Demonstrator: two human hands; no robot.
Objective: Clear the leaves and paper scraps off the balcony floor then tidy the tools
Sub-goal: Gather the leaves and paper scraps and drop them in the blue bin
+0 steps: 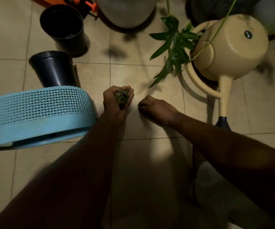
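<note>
Leaves (121, 98) bunch half-hidden in the curled left hand (115, 104); right hand (157, 109) curls downward, grip unclear.

The floor (133, 162) is showing pale beige tiles, with thin darker grout lines running across it in a square grid. At the left of the frame the basket (40, 113) is showing light blue, an openwork lattice pattern covering its upper wall and a plain band running below. Above it, two pots (62, 28) (54, 68) are showing plain black. At upper right the watering can (229, 50) is showing cream-yellow, carrying a small round black label (247, 34) and a dark navy spout head (222, 123). Beside it, the plant leaves (174, 45) are showing deep green. At centre, the clump of leaves (121, 98) is looking dull green mixed with brown. Along the top edge, a tool (90, 4) is showing orange and a large pot (125, 10) pale grey.
</note>
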